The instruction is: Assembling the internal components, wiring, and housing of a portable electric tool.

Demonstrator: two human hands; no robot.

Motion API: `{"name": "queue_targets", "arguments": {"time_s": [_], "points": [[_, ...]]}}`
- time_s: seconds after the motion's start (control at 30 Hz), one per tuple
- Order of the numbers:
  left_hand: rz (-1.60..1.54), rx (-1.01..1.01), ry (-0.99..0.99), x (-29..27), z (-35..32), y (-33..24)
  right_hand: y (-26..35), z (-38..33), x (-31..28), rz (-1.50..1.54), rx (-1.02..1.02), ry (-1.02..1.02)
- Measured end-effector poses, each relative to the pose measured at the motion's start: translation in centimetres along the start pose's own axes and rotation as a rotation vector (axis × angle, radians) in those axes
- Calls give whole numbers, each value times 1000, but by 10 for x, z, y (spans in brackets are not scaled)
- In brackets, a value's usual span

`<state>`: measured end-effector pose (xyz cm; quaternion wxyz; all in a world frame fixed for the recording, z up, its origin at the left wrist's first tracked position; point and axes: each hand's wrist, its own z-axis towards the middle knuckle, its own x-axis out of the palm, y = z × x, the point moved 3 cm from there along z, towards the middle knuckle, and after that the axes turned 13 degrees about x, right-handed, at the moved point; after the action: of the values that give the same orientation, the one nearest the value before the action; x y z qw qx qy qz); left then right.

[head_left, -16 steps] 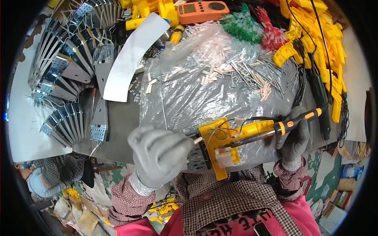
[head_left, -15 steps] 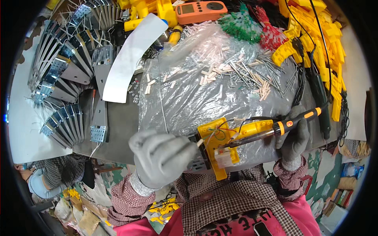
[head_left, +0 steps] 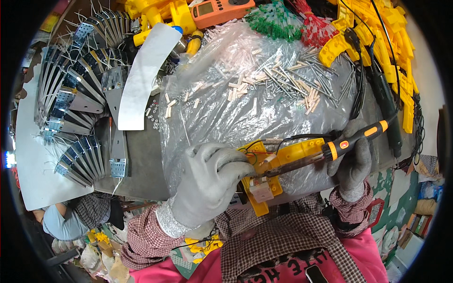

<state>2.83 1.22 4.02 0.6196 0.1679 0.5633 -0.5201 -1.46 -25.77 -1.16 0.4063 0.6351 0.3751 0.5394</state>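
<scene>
My left hand, in a grey glove, grips a yellow plastic part with thin wires at the near edge of the grey table. My right hand, also gloved, holds a black and orange soldering iron whose metal tip reaches left onto the yellow part. A black cord runs from the iron toward the far right.
A clear plastic sheet covers the table, strewn with metal pins and small beige pieces. Fanned metal brackets lie left, with a white strip. Yellow plastic parts, an orange meter, green and red bundles stand behind.
</scene>
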Motion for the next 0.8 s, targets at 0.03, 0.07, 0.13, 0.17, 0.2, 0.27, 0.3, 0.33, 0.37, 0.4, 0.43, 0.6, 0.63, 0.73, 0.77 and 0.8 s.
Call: {"name": "queue_targets", "arguments": {"time_s": [0.03, 0.07, 0.13, 0.17, 0.2, 0.27, 0.3, 0.33, 0.37, 0.4, 0.43, 0.6, 0.63, 0.73, 0.77, 0.8], "points": [[-3, -1, 8, 1, 0, 0, 2, 0, 1, -9, 10, -10], [-10, 4, -15, 1, 0, -1, 2, 0, 2, -16, 19, -16], [-17, 8, -31, 2, 0, -1, -1, -1, -3, -7, 25, -37], [-22, 19, -41, 2, 0, -1, -2, -1, -5, -6, 27, -54], [-28, 30, -51, 2, 1, -1, -2, -1, -6, -2, 29, -56], [-14, 40, -46, 2, 2, 0, -2, 0, -8, -46, -13, -55], [0, 51, -47, 3, 3, 0, -2, -1, -8, -45, -11, -59], [-2, 53, -44, 3, 5, 0, -1, 0, -6, -10, 5, -26], [3, 70, -32, 3, 6, -1, -1, 0, -5, 27, 22, 10], [9, 87, -20, 4, 7, -2, -1, 0, -1, 30, 24, 8], [8, 86, -17, 5, 7, -2, -1, 1, 5, -21, 15, -81], [5, 102, -15, 3, 10, -2, -1, 0, -7, 48, 55, 59], [4, 103, -13, 2, 10, -2, -5, -1, -11, 32, 39, -19], [9, 105, -3, 2, 11, -2, -5, 0, -9, 46, 52, -52], [5, 108, -5, 2, 12, -3, -4, 0, -7, 74, 79, -8], [0, 110, -7, 2, 13, -3, -5, -1, -7, 74, 79, -9]]}}
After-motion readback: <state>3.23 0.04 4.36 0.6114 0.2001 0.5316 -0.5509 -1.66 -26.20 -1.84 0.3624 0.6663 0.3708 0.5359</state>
